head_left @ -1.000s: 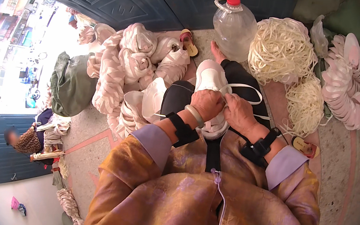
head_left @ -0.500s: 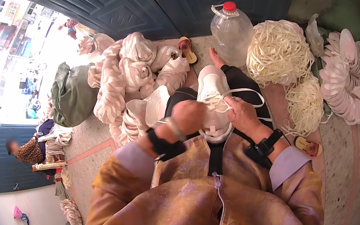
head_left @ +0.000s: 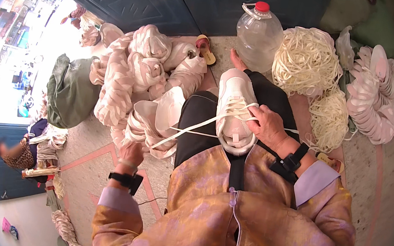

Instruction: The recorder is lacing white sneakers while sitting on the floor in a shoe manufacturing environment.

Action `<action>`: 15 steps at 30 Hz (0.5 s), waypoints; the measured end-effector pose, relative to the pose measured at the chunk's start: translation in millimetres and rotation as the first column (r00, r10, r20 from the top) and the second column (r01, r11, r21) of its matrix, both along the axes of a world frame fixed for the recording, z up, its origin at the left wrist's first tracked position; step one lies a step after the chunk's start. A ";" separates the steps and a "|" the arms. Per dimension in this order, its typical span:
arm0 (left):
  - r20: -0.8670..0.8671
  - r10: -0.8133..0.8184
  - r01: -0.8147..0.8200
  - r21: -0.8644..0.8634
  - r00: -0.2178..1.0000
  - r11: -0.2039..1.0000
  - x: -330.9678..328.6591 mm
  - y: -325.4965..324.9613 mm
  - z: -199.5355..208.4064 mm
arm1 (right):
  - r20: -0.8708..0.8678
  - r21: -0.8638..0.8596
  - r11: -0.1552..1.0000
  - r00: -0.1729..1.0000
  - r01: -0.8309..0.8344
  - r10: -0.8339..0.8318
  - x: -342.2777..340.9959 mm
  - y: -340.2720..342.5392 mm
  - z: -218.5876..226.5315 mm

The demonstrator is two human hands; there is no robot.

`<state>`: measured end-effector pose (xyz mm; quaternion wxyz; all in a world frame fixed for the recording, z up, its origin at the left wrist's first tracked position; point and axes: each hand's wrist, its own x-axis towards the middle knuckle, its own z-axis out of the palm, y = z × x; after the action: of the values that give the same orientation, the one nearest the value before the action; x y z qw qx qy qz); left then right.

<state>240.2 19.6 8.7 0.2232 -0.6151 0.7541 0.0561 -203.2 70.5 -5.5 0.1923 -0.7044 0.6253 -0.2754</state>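
A white sneaker (head_left: 235, 85) rests between my knees, toe pointing away, with cream lacing across its front. My left hand (head_left: 131, 153) is closed on the end of a shoelace (head_left: 191, 128), out to the left beyond my knee. That lace runs taut from the sneaker's eyelets to my fingers. Beside the sneaker's right edge, my right hand (head_left: 269, 126) pinches lace near the eyelets, its fingertips against the shoe. A thin strand also crosses over my thighs beneath the shoe.
Pale bundled shoe parts (head_left: 149, 47) lie left of my legs, beside a green sack (head_left: 72, 91). A large red-capped bottle (head_left: 258, 38), a cream lace pile (head_left: 308, 60) and pinkish stacked pieces (head_left: 369, 98) stand ahead and right. Another person (head_left: 21, 155) sits far left.
My left hand has moved from the sneaker out to the lower left, drawing the lace into a long line. My right hand stays at the shoe.
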 end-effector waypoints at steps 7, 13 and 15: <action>-0.606 -0.498 0.281 -0.421 0.620 0.862 -163.5 -36.3 27.7 | 0.247 0.149 0.974 0.947 0.172 -0.205 -7.4 4.6 4.8; -0.660 -0.525 0.381 -0.366 0.537 0.849 -219.3 -45.4 6.1 | 0.280 0.156 0.965 0.928 0.210 -0.247 -7.3 -16.5 -1.3; -0.673 -0.516 0.402 -0.336 0.530 0.852 -224.1 -42.6 -1.1 | 0.279 -0.001 0.980 0.941 0.199 -0.191 -7.8 -22.1 -2.8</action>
<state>16.2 -23.0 7.6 -0.1408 -0.3306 0.9141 0.1880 -211.0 48.4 -8.3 0.2397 -0.5961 0.6548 -0.3982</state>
